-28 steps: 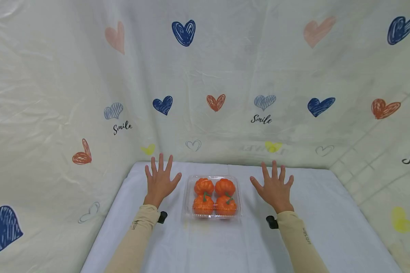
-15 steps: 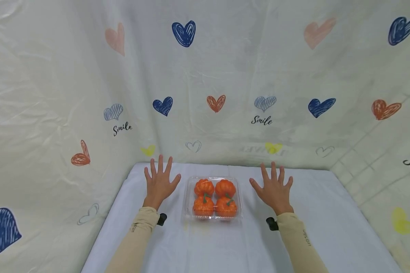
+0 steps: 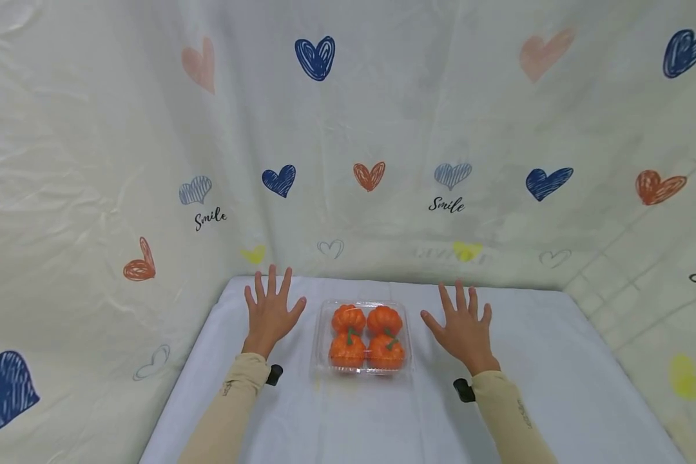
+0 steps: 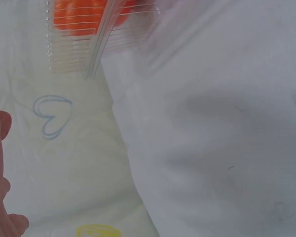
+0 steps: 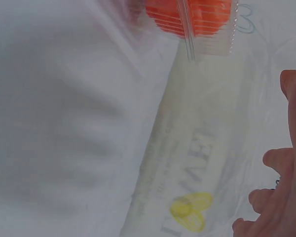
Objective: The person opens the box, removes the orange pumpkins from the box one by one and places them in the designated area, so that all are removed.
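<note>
A clear plastic clamshell box [image 3: 362, 372] with a ridged wall sits on the white table, closed over several small orange pumpkins [image 3: 348, 351] with green stems. To its left, my left hand [image 3: 269, 319] is spread with straight fingers, holding nothing. My right hand [image 3: 463, 330] is spread likewise on the other side, apart from the box. Shadows under both hands suggest they hover over the cloth. In the left wrist view, the thumb and some fingertips of that hand [image 4: 0, 182] show at the left edge. The right wrist view shows part of the other hand [image 5: 281, 197] at its right edge.
A white cloth [image 3: 371, 425] covers the table. Behind and beside it hangs a pale curtain [image 3: 383, 116] printed with hearts and the word Smile. Each beige sleeve has a small black device at the cuff, such as the right one [image 3: 464, 390].
My right hand has drawn back slightly toward me and a little toward the box. The left hand and the box stay nearly where they were; the head view has shifted slightly.
</note>
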Demonstrator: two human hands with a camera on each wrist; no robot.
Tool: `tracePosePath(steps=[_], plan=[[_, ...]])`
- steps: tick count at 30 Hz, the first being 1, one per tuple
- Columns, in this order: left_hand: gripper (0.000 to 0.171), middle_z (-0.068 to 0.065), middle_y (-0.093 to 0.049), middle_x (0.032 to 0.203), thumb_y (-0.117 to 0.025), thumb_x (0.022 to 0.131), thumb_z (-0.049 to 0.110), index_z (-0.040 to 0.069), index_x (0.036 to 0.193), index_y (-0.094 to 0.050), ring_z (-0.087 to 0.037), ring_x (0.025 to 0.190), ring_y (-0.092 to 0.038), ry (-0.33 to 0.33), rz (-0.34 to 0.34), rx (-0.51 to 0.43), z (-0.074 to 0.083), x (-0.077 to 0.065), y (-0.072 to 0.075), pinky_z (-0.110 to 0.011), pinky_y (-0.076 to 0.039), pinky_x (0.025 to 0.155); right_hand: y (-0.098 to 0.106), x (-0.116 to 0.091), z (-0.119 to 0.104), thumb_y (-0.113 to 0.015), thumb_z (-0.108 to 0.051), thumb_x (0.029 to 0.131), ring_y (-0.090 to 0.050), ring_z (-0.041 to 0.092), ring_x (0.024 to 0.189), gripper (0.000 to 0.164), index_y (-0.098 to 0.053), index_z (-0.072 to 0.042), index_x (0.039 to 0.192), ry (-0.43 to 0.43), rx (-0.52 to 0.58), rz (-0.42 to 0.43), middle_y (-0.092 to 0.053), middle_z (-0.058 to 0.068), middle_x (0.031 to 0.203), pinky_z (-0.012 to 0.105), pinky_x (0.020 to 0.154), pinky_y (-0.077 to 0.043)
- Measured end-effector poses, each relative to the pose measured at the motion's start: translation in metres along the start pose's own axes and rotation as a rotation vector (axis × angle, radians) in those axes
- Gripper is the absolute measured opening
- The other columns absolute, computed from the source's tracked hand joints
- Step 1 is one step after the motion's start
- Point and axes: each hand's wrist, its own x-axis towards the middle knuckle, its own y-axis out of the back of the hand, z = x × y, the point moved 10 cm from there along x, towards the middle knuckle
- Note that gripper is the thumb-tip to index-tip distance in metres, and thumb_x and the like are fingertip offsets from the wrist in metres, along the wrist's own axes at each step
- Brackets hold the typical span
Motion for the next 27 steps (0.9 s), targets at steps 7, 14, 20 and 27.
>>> tracePosePath(steps=[7, 14, 20, 27], plan=[[0.082, -0.023, -0.014, 0.176, -0.062, 0.105, 0.05, 0.012, 0.17, -0.031, -0.055, 0.158, -0.004, 0.004, -0.011, 0.009, -0.001, -0.004, -0.005, -0.079, -0.003, 0.12, -0.018, -0.016, -0.011, -0.058, -0.057, 0.106, -0.009, 0.056, 0.157, 0.088, -0.03, -0.003, 0.168, 0.006, 0.15, -0.071, -0.019, 0.026, 0.174, 0.08, 0.119, -0.005], [0.083, -0.023, -0.01, 0.177, -0.06, 0.106, 0.051, 0.013, 0.171, -0.027, -0.054, 0.159, 0.0, 0.02, -0.039, 0.003, -0.002, -0.004, -0.009, -0.078, -0.002, 0.121, -0.023, -0.035, -0.022, -0.062, -0.056, 0.105, -0.011, 0.052, 0.159, 0.093, -0.026, 0.002, 0.168, 0.034, 0.21, -0.112, -0.022, 0.023, 0.174, 0.076, 0.122, -0.008], [0.083, -0.025, -0.011, 0.176, -0.06, 0.106, 0.051, 0.012, 0.171, -0.026, -0.056, 0.158, -0.002, 0.03, -0.038, 0.003, -0.007, -0.004, -0.01, -0.079, -0.003, 0.12, -0.033, -0.052, -0.037, -0.069, -0.051, 0.101, -0.013, 0.051, 0.159, 0.096, -0.027, 0.004, 0.167, 0.066, 0.242, -0.136, -0.024, 0.023, 0.174, 0.075, 0.122, -0.013], [0.083, -0.021, -0.01, 0.177, -0.06, 0.106, 0.051, 0.012, 0.171, -0.027, -0.056, 0.158, -0.003, 0.037, -0.053, -0.015, -0.009, -0.008, -0.014, -0.08, -0.004, 0.12, -0.061, -0.067, -0.047, -0.078, -0.049, 0.095, -0.014, 0.048, 0.16, 0.102, -0.026, 0.001, 0.168, 0.044, 0.343, -0.219, -0.026, 0.021, 0.174, 0.073, 0.124, -0.014]])
